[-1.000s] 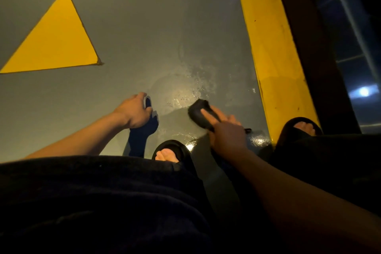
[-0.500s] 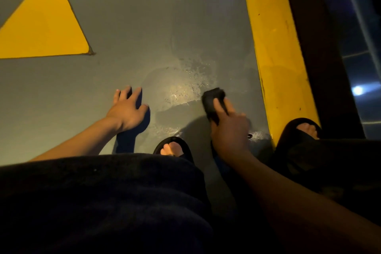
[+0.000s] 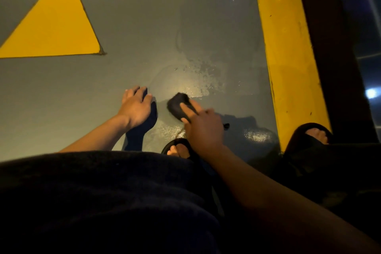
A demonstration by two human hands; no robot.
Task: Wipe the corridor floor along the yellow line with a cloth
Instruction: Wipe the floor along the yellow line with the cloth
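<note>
The cloth lies on the floor at centre, under the right hand. The left hand rests at its 9 o'clock, just beside. The line runs at 3 o'clock, the triangle marking at 10 o'clock, well apart.

Left hand flat, palm down, fingers spread and straight, forearm stretched forward from the lower left. Right hand just beside it, palm down, forefinger extended forward, other fingers blurred, bare forearm running back to the lower right. Both wrists nearly straight.
</note>
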